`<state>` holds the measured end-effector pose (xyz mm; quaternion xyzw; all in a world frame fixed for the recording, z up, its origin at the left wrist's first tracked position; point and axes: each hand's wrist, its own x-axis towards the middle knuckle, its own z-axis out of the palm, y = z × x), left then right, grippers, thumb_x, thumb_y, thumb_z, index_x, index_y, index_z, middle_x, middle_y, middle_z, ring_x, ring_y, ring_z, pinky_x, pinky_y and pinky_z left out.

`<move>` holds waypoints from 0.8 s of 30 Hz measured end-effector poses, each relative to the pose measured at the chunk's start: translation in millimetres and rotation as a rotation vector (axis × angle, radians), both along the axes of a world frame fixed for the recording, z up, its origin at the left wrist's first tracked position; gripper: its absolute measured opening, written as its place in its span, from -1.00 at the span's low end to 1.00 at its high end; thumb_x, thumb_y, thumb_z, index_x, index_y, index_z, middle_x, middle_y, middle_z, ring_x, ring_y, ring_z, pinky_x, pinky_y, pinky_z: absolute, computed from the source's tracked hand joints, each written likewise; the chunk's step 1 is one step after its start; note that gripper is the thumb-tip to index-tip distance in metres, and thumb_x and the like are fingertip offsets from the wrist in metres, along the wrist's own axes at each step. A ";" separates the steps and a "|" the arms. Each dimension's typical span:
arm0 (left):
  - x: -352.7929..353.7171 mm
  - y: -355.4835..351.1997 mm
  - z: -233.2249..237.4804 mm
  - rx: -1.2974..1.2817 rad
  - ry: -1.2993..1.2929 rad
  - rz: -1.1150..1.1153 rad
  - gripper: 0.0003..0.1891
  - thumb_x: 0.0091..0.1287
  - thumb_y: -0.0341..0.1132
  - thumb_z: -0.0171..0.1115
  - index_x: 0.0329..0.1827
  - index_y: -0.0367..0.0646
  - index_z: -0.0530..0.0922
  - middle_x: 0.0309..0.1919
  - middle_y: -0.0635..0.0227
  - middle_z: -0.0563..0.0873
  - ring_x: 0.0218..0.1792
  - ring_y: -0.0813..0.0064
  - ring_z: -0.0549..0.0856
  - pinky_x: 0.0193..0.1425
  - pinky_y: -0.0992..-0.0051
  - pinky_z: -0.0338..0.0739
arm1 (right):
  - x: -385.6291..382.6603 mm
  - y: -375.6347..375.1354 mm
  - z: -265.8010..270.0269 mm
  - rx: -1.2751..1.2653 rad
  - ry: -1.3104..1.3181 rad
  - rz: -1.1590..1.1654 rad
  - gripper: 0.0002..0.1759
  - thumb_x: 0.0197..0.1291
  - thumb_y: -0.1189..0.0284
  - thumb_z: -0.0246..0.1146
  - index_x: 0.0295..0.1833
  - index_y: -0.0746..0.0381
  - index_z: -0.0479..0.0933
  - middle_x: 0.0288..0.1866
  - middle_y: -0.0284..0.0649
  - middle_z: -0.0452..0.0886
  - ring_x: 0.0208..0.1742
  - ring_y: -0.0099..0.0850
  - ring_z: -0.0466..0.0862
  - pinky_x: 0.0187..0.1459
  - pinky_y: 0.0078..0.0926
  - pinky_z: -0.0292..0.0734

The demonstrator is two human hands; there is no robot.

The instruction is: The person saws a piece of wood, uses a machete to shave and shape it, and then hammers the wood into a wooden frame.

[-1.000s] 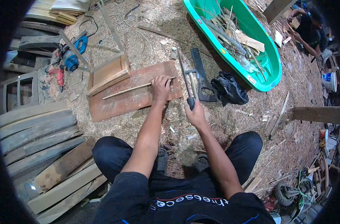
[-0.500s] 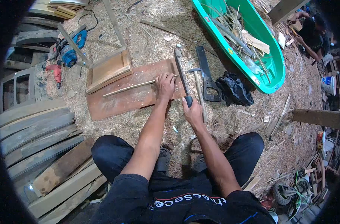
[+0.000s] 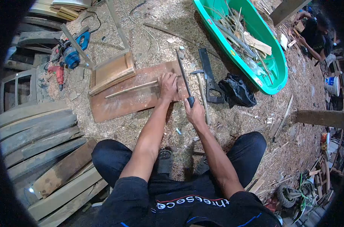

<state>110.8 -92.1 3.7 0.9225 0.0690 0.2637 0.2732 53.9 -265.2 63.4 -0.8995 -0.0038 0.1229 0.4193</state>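
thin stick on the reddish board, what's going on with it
The left hand holds the thin stick down on the reddish board. The right hand grips a long narrow blade by its dark handle, close beside the left; whether it touches the stick can't be seen. A hammer and a handsaw lie to the right.

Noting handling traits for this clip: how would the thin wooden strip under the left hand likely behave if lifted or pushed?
The wooden strip is probably light, being so slender. It looks fairly stiff, lying nearly straight. Unless the left hand pins it, a push might slide it across the flat board.
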 end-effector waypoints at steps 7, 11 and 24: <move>-5.9 -2.5 -2.1 0.017 0.066 -0.026 -0.91 0.34 -0.29 0.27 -0.18 -0.04 0.67 -0.19 0.34 0.68 -0.04 0.17 0.60 0.11 0.11 0.37 | 0.6 -5.1 -15.6 -0.046 -0.001 0.038 -0.51 0.37 0.09 0.24 -0.05 0.39 0.49 -0.36 0.35 0.62 -0.22 0.36 0.64 -0.20 0.19 0.54; 2.0 4.4 10.7 0.025 0.033 -0.023 -0.89 0.33 -0.29 0.28 -0.15 -0.06 0.68 -0.19 0.32 0.68 -0.03 0.17 0.60 0.11 0.09 0.37 | 8.3 -2.9 -15.1 -0.022 -0.040 0.041 -0.50 0.37 0.06 0.25 -0.06 0.37 0.52 -0.34 0.30 0.64 -0.21 0.32 0.67 -0.22 0.14 0.55; -9.1 -1.4 5.8 0.033 0.018 -0.023 -0.91 0.38 -0.30 0.24 -0.17 -0.07 0.66 -0.18 0.31 0.68 -0.04 0.19 0.61 0.11 0.12 0.40 | 2.4 -7.0 -14.4 -0.010 -0.006 0.053 -0.55 0.32 0.17 0.30 0.00 0.36 0.47 -0.36 0.32 0.65 -0.22 0.33 0.66 -0.20 0.18 0.56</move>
